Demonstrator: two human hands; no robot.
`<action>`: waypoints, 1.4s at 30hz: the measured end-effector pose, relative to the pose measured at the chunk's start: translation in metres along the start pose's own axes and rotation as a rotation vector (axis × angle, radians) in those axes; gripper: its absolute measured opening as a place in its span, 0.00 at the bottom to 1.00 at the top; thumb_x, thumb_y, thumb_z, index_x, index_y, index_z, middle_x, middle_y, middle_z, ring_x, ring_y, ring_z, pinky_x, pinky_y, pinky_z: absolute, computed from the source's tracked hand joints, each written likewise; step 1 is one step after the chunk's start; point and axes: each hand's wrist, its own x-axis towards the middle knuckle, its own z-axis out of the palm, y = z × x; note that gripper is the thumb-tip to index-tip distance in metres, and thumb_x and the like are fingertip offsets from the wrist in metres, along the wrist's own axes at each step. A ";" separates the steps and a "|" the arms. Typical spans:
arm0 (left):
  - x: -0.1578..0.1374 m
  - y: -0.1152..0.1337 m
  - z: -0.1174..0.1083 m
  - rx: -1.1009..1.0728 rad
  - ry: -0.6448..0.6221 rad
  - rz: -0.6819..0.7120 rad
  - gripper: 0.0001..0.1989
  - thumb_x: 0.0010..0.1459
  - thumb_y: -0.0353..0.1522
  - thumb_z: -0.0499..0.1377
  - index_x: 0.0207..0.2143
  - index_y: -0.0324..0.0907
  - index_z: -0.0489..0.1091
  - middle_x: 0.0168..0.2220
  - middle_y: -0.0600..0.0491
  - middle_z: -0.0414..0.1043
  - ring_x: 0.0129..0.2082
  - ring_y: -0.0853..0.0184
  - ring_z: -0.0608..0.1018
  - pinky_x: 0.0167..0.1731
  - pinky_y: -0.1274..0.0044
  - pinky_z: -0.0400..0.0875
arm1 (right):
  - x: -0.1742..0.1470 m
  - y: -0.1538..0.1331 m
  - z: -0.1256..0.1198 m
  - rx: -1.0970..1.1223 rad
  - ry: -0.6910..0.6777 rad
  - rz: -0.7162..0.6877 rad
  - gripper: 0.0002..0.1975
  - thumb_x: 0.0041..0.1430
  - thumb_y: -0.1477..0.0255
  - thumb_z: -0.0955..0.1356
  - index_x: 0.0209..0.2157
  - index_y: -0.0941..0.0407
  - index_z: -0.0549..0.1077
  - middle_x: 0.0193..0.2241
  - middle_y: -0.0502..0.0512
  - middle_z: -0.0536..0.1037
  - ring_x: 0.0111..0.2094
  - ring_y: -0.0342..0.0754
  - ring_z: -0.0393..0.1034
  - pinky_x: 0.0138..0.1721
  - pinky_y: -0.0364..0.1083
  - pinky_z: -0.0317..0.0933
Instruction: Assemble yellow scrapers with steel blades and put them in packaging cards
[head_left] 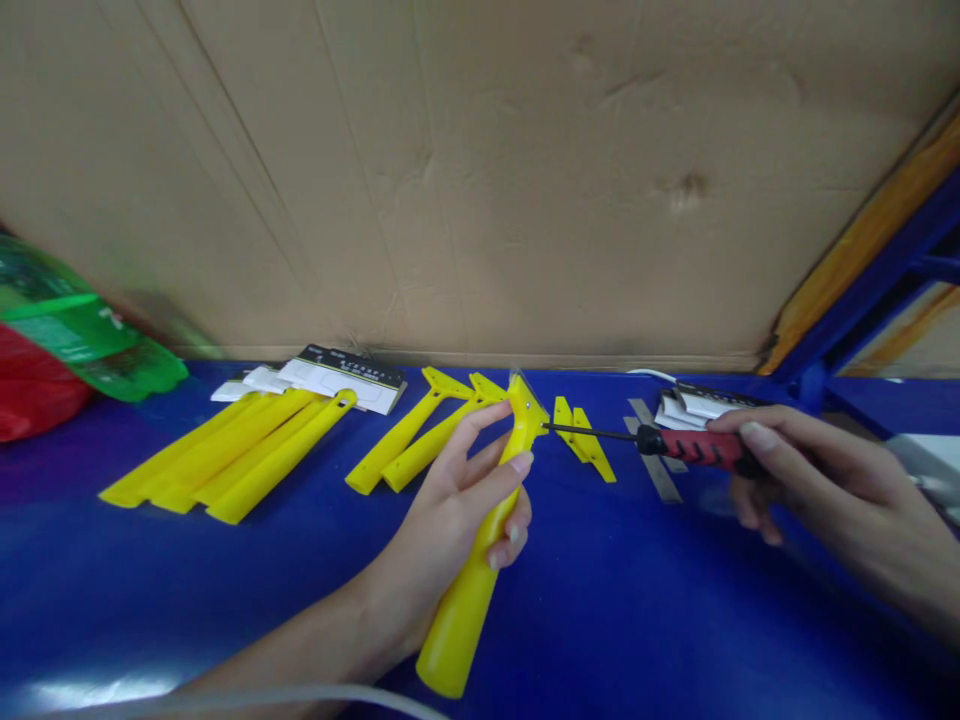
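My left hand point(469, 490) is wrapped round the handle of a yellow scraper point(465, 620), its head tilted up and away from me. In my right hand point(817, 480) is a screwdriver point(694, 447) with a red and black handle. Its thin shaft points left, and the tip meets the scraper's head near a small screw. Just right of that head lie two small yellow clamp plates point(581, 440). Farther right, flat metal blades point(660, 470) rest on the table. Behind my left hand lie two more yellow scraper handles point(397, 440).
Several yellow scrapers with card sleeves point(255, 450) lie at left on the blue table point(247, 590). A green bottle point(97, 335) and a red bag point(37, 385) stand beyond them. More printed cards point(697, 403) lie at right. Cardboard point(480, 180) walls the back; a pale cable point(300, 692) crosses in front.
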 end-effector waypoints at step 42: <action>0.008 -0.016 -0.011 0.034 -0.038 -0.040 0.26 0.63 0.35 0.68 0.58 0.49 0.60 0.22 0.63 0.67 0.12 0.79 0.62 0.11 0.88 0.50 | -0.007 0.007 -0.003 -0.148 0.025 -0.118 0.10 0.62 0.62 0.75 0.44 0.49 0.79 0.32 0.50 0.81 0.24 0.44 0.74 0.26 0.41 0.69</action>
